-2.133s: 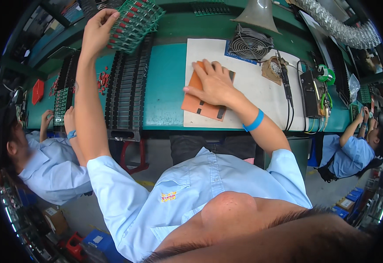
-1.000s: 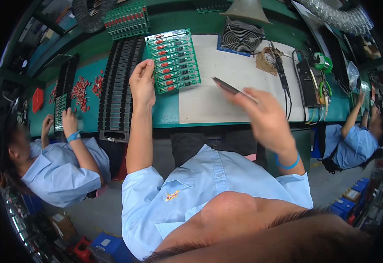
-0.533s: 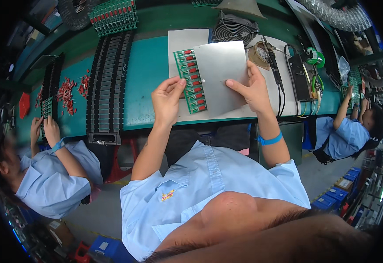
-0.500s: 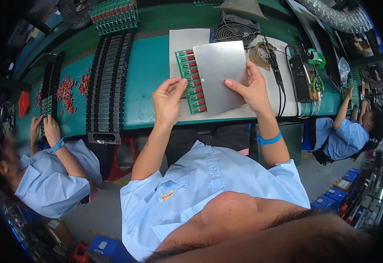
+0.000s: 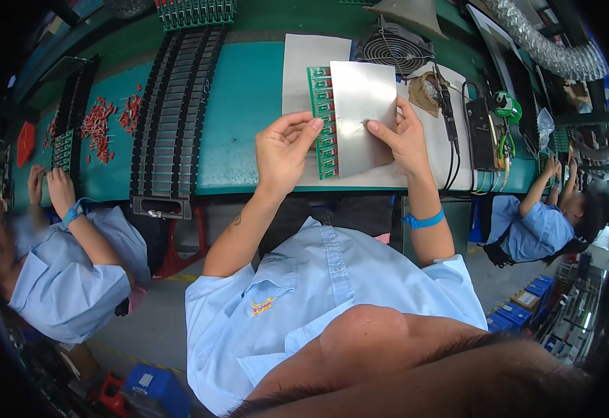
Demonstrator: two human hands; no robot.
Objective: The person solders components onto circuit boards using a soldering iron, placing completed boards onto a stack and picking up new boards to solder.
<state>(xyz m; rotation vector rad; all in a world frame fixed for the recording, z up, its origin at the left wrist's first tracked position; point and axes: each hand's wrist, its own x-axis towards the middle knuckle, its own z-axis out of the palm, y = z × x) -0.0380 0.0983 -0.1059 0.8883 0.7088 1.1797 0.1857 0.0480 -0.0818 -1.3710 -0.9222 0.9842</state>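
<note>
A flat silver metal plate [image 5: 360, 97] lies over a green circuit board panel [image 5: 326, 150]. Only the panel's left strip shows, with a row of small boards and red parts; the rest is hidden under the plate. My left hand [image 5: 283, 150] pinches the panel's left edge between thumb and fingers. On the opposite side my right hand [image 5: 409, 143] grips the plate's right edge, thumb pressed on top and fingers around the side. Whether its fingers also reach the panel underneath cannot be seen. Both pieces are held over white paper [image 5: 304, 59] on the bench.
To the left stands a long black slotted rack [image 5: 172, 118], with loose red components [image 5: 97, 129] beyond it. A fan [image 5: 395, 52], a soldering iron [image 5: 446, 104], a black box [image 5: 482, 139] and a green spool [image 5: 505, 104] sit right. Co-workers [image 5: 74, 265] work on both sides.
The plate and panel have turned more upright and shifted slightly right in view, both hands moving with them. Less of the red parts shows. The left co-worker's hands have moved slightly.
</note>
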